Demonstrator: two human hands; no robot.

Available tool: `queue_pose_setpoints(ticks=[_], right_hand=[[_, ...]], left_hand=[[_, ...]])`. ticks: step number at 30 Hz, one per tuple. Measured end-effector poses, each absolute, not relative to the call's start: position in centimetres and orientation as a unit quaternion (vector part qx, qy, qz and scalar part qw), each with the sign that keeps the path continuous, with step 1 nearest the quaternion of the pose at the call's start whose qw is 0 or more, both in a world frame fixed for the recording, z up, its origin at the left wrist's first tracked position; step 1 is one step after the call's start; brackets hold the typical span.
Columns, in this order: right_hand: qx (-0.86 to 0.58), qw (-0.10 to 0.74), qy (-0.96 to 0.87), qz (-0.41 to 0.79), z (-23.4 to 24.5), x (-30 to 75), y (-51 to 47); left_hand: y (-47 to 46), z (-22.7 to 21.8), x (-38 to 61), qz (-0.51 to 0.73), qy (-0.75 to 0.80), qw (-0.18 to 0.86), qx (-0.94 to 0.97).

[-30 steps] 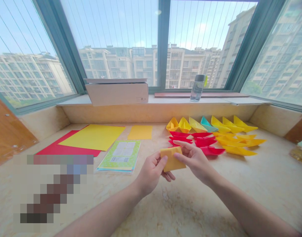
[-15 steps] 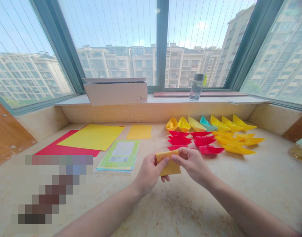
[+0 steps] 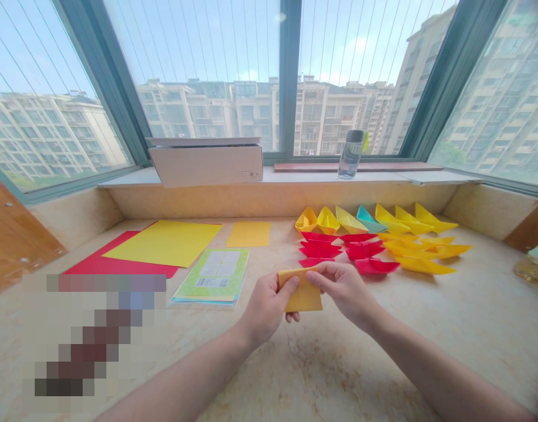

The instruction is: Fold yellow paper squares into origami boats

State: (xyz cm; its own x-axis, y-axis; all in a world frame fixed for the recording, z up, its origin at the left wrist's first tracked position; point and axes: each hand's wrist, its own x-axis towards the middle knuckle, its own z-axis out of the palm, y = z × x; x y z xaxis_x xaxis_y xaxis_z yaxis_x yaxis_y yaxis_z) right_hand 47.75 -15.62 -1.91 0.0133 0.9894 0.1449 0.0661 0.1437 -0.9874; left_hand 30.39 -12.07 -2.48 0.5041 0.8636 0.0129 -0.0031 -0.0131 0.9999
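Observation:
A small folded piece of yellow-orange paper [image 3: 306, 298] is held up between both hands over the stone counter. My left hand [image 3: 271, 299] grips its left side, thumb flat on the front and fingertips showing below its lower edge. At the upper right corner my right hand [image 3: 341, 287] pinches the top edge between thumb and fingers. Just beyond the hands stand red paper boats [image 3: 319, 251]. Behind and beside them are yellow paper boats [image 3: 422, 266] and one turquoise paper boat [image 3: 369, 220].
To the left lie a yellow sheet [image 3: 163, 243] over a red sheet [image 3: 119, 258], a small orange-yellow square [image 3: 248, 234] and a green paper packet [image 3: 214, 275]. A white box [image 3: 207, 164] and a water bottle [image 3: 350, 155] stand on the sill. The lower left is pixelated.
My right thumb has shifted slightly to the right along the paper's top edge. My left hand keeps its hold, almost unmoved.

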Motion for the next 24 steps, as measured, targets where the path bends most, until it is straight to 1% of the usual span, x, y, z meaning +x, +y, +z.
queue_pose_setpoints(ticks=[4, 10, 19, 24], right_hand=[[-0.49, 0.529, -0.538, 0.436, -1.86, 47.68, -15.68], [-0.496, 0.529, -0.538, 0.43, -1.82, 47.67, -15.69], [-0.485, 0.487, -0.606, 0.401, -1.86, 47.91, -15.6], [-0.495, 0.492, -0.607, 0.38, -1.95, 47.91, -15.65]], left_hand=[[-12.01, -2.42, 30.33, 0.356, 0.343, 0.609, 0.62], [-11.97, -2.66, 30.32, 0.358, 0.286, 0.63, 0.627], [-11.62, -2.63, 29.94, 0.355, 0.343, 0.563, 0.663], [-11.88, -2.49, 29.96, 0.352, 0.34, 0.562, 0.666]])
